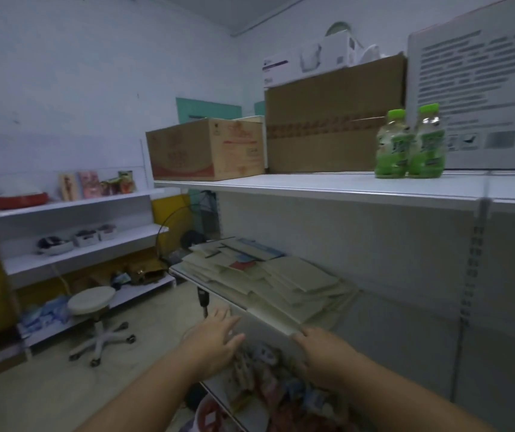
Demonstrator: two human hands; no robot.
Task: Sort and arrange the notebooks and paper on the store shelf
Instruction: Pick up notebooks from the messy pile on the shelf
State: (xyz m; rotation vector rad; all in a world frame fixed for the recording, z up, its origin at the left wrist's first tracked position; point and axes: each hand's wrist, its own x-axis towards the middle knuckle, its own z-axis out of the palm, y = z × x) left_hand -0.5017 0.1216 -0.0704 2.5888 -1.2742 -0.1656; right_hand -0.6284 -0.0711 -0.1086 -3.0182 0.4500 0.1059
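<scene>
A loose, untidy heap of cream-coloured notebooks and paper [284, 285] lies on the middle white shelf [218, 293], with a red booklet [243, 265] and a blue-edged one [262, 249] among them. My left hand [217, 335] hovers with straight fingers just in front of the shelf's front edge, holding nothing. My right hand [323, 350] reaches toward the near corner of the heap, fingers relaxed, its fingertips at the lowest notebook's edge; whether they touch is unclear.
Above, the top shelf [328, 187] carries two green bottles [410, 143], cardboard boxes [209, 149] and a white printed panel [480, 88]. A lower shelf holds colourful packets [268, 388]. To the left stand a white stool [94, 302] and a side rack [78, 232].
</scene>
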